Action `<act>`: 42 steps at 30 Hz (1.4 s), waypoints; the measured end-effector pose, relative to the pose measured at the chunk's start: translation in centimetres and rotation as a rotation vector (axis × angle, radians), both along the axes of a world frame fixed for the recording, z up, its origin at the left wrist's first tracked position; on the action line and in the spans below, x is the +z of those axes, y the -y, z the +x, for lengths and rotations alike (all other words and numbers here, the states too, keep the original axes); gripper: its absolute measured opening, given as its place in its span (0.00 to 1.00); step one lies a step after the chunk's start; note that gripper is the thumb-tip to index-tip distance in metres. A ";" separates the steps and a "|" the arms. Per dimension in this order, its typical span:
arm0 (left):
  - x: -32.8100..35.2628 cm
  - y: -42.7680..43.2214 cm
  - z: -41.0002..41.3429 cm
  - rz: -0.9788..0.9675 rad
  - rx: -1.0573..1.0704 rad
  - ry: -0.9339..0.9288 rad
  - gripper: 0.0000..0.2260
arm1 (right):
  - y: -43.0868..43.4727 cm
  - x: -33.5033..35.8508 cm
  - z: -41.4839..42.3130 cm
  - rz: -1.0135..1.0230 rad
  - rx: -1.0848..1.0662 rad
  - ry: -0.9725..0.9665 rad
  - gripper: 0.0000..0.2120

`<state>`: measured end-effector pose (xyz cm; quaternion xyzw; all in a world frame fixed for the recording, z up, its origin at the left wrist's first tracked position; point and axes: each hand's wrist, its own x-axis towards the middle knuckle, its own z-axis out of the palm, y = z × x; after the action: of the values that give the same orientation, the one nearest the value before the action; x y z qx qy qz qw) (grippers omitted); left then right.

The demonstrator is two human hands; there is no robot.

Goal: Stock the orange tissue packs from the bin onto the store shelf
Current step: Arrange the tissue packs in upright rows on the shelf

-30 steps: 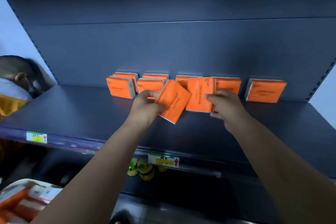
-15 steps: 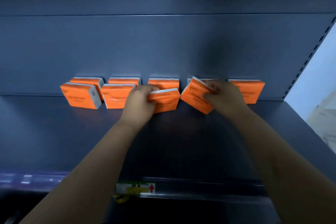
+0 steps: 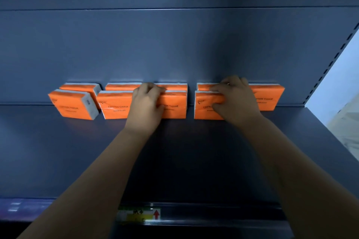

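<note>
Orange tissue packs (image 3: 114, 105) line the shelf (image 3: 184, 161) against its back panel (image 3: 174, 44). The left hand (image 3: 145, 106) clasps 1 front pack (image 3: 172, 105); the right hand (image 3: 235, 101) pinches another (image 3: 206, 105). Shelf front bare, price tag (image 3: 138, 214) on its edge.

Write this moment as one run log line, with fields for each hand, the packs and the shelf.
left hand: on front pack | right hand: gripping front pack | orange packs: upright, two rows | shelf: front bare

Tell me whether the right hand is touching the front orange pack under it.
Touching. The head view shows the right hand lying on the front orange pack, fingers over its top edge.
</note>
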<state>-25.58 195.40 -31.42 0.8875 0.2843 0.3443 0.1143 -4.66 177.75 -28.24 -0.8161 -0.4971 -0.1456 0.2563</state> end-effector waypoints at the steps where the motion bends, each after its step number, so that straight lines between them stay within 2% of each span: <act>1: 0.0 0.0 0.1 0.008 -0.002 -0.003 0.23 | 0.0 0.0 -0.1 0.000 -0.008 0.013 0.24; 8: 0.2 0.8 0.4 -0.015 0.018 -0.029 0.20 | 0.0 0.2 -0.9 -0.068 -0.065 0.066 0.25; 17: 1.5 3.0 -0.5 -0.007 0.064 -0.108 0.23 | 1.1 0.5 -2.0 -0.146 -0.175 0.052 0.25; 20: 2.3 4.1 -1.2 0.022 0.087 -0.128 0.24 | 1.2 0.4 -3.1 -0.090 -0.121 0.072 0.29; 27: 5.2 6.8 -4.7 0.117 0.203 -0.167 0.28 | 0.3 1.7 -9.9 0.093 0.166 0.015 0.23; 29: 6.2 7.9 -7.0 0.135 0.262 -0.177 0.26 | -0.1 2.7 -13.0 0.141 0.220 -0.065 0.23; 34: 8.1 10.4 -15.8 0.113 0.391 -0.204 0.33 | -1.0 4.8 -22.6 0.153 0.401 -0.267 0.23; 38: 7.3 13.3 -27.3 0.174 0.594 -0.240 0.32 | -1.5 5.8 -32.8 0.113 0.579 -0.342 0.27; 42: 5.6 17.0 -40.1 0.091 0.806 -0.311 0.33 | -1.1 5.4 -44.3 0.033 0.784 -0.370 0.31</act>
<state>-65.66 178.41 -25.84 0.7508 0.6065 0.2360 -0.1129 -48.94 178.81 -22.82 -0.5738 -0.7128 0.1034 0.3899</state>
